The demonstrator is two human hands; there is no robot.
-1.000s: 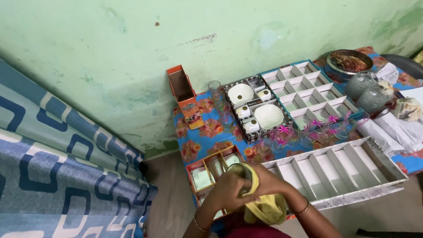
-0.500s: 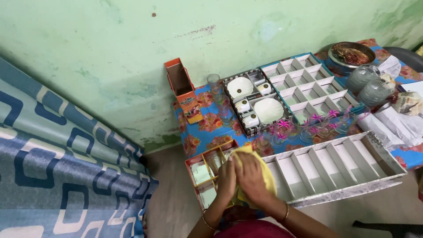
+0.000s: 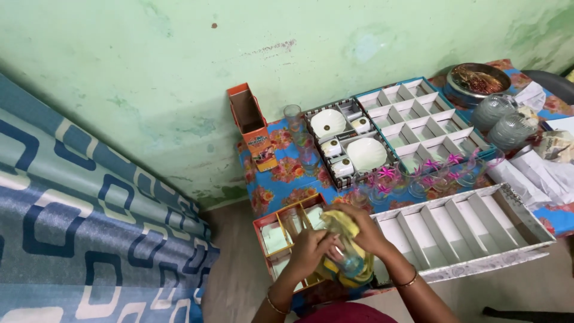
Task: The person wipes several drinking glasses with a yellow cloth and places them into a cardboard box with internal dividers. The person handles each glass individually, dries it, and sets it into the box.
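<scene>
We are seeing our forearms cut off at the bottom edge, and the clear glass [image 3: 345, 258] is half hidden in the yellow cloth [image 3: 345, 222], its shape hard to read. The worktop [image 3: 281, 179], covered in a blue flowered cloth, is standing against a green wall [image 3: 179, 72]; a patterned blue curtain [image 3: 89, 227] is hanging beside it. Our left hand [image 3: 309, 250] is gripping the glass, our right hand [image 3: 365, 230] is pressing the cloth over it, above the orange divided box [image 3: 276, 236] at the worktop's near left corner.
</scene>
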